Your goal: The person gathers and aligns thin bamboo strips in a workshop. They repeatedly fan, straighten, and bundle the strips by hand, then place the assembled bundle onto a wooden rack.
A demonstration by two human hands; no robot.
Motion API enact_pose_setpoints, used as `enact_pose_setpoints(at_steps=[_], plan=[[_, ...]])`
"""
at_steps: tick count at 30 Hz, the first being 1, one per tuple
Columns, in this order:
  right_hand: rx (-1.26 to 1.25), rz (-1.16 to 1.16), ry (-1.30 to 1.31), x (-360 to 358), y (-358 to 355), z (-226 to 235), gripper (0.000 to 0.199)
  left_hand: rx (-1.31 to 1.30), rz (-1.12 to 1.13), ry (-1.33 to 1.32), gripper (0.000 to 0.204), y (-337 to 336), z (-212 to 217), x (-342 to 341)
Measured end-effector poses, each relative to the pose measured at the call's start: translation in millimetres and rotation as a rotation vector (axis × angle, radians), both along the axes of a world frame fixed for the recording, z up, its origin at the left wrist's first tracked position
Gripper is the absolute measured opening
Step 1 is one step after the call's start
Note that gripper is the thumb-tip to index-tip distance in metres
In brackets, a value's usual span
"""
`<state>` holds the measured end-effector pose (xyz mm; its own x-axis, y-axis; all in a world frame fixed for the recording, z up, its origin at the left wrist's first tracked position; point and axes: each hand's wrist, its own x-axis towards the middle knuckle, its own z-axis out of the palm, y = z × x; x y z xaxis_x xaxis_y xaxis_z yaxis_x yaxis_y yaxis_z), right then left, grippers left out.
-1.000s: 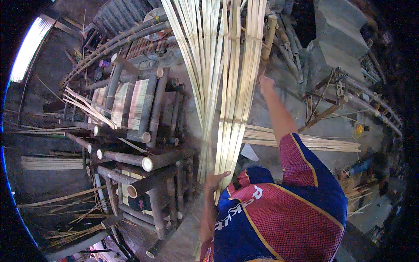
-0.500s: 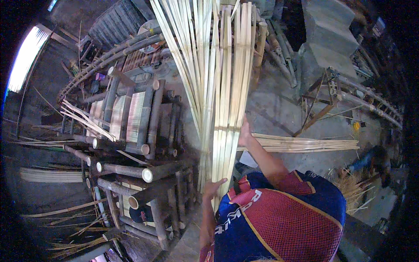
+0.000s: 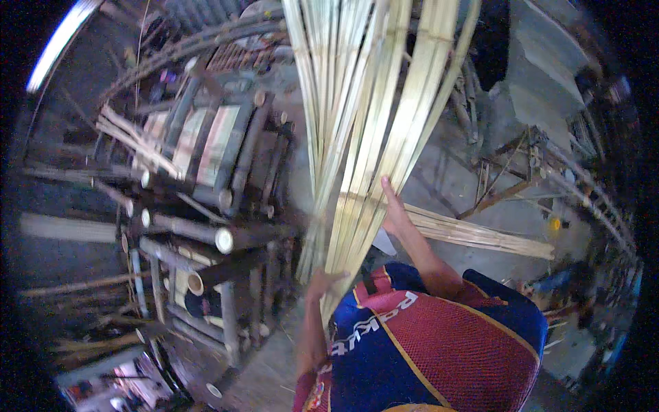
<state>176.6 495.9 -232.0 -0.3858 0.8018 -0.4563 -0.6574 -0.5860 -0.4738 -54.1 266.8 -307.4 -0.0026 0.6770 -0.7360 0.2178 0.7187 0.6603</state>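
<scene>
1. Fingers of the left hand (image 3: 317, 285) grip pale strips (image 3: 410, 130) close to their near end, head view.
2. The right hand (image 3: 392, 214), outstretched a second ago, now meets the strips' right edge; its hold cannot be told.
3. The strips fan wider, both hands touching them.
4. White lettering crosses the red-and-blue shirt (image 3: 453, 336).

A wide head-worn fisheye camera looks down.
</scene>
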Motion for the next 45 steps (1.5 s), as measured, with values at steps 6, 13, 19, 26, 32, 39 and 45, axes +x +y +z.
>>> enact_pose_setpoints(at_steps=[6,13,19,26,32,39,45], plan=[[0.054,0.018,-0.128,33,5,55,0.077,0.237,0.064,-0.005,0.070,33,19,38],[0.182,0.063,-0.315,34,-28,76,0.072,0.154,0.055,0.027,0.062,23,9,55],[0.172,-0.013,-0.434,8,-26,98,0.073,0.230,0.077,-0.034,0.055,39,-18,56],[0.416,-0.074,-0.503,-18,29,166,0.067,0.467,0.235,0.172,0.054,92,23,61],[0.573,-0.027,-0.447,-31,56,224,0.069,0.610,0.337,0.163,0.052,118,85,51],[0.583,0.216,-0.339,-17,50,141,0.069,0.597,0.294,0.004,0.069,105,40,48],[0.614,0.281,-0.602,-22,40,85,0.070,0.466,0.237,-0.006,0.086,108,69,27]])
